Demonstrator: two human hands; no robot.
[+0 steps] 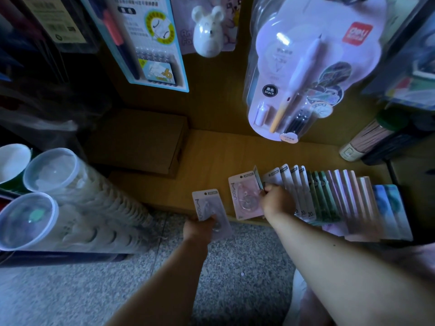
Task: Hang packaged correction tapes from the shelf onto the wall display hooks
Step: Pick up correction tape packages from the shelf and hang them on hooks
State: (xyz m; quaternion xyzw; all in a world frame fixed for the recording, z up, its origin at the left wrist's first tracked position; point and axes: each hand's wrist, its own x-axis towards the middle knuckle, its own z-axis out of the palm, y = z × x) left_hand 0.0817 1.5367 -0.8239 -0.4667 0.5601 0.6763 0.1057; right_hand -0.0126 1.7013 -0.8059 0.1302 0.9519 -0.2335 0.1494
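Head view: the left hand [200, 228] grasps one packaged correction tape [208, 208] by its lower edge, held over the floor just off the shelf [211, 151] front. The right hand [276, 200] pinches a card in the row of packaged tapes [329, 198] standing on the shelf; its fingertips are hidden. The row's right end is blurred. Hanging pen packs [303, 67] fill the upper frame, cut off at the top.

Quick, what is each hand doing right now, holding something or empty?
Left hand: holding one correction tape pack off the shelf.
Right hand: fingers curled onto a pack in the row of packs on the shelf.
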